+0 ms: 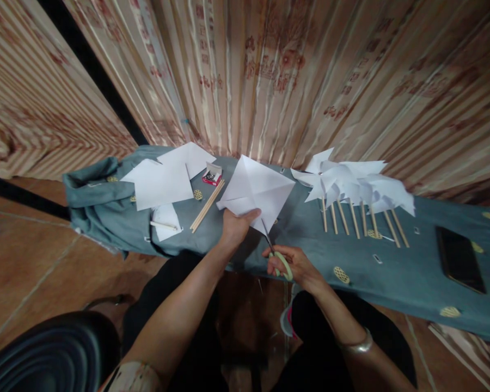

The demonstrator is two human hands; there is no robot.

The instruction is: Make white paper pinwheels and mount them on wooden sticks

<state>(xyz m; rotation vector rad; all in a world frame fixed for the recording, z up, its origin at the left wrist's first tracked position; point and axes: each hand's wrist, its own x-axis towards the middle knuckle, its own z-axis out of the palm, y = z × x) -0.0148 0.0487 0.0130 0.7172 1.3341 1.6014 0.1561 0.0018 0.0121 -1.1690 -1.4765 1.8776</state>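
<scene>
My left hand (237, 223) grips a white square sheet of paper (258, 182) by its lower left edge, thumb on top. Crossing fold lines run over the sheet, which is turned corner-down toward me. In my right hand (292, 261) is a pair of scissors (285, 265) with pale green handles, my fingers through the loops. The blades meet the paper at its near corner; whether they are spread there is too small to tell. To the right lies a row of white paper pinwheels (351, 182) on wooden sticks, overlapping one another.
Left of me are loose white sheets (163, 182), a small open red box (212, 174), wooden sticks (207, 206) and a pencil-like stick (164, 225) on a paper scrap. A black phone (459, 258) lies far right on the blue-green cloth (310, 234). Behind hangs a patterned curtain (245, 76). A dark round stool (51, 354) stands lower left.
</scene>
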